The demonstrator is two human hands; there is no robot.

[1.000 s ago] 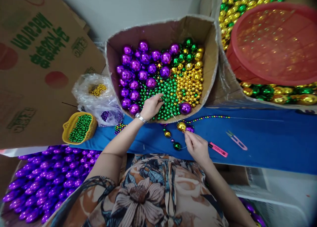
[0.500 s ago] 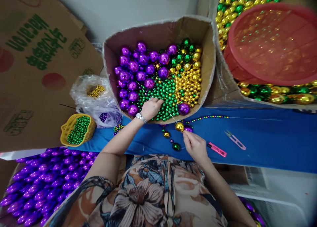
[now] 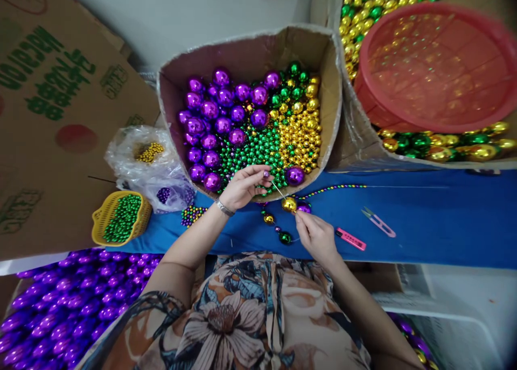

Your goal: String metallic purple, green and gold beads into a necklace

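My left hand (image 3: 241,188), with a watch on the wrist, is over the front edge of the cardboard box (image 3: 330,119). Its fingertips pinch a small purple bead (image 3: 266,174). The tip of a thin needle (image 3: 278,188) points up at that bead; I cannot tell whether it is in the hole. A large gold bead (image 3: 289,204) sits on the needle, and my right hand (image 3: 317,234) is closed on the needle's lower end just below it. A strand of beads (image 3: 285,237), green, purple and gold, hangs beside my right hand over the blue cloth (image 3: 424,224).
Purple, green and gold beads fill the box. Right of my hand lie a pink lighter (image 3: 351,239) and thread snips (image 3: 378,222). A yellow basket (image 3: 144,219) of green beads stands left. A red tub (image 3: 365,87) rests on the right-hand box's beads.
My left hand has come up out of the green beads with a small purple bead and moved to the needle tip. My right hand keeps its hold. The view has shifted slightly.
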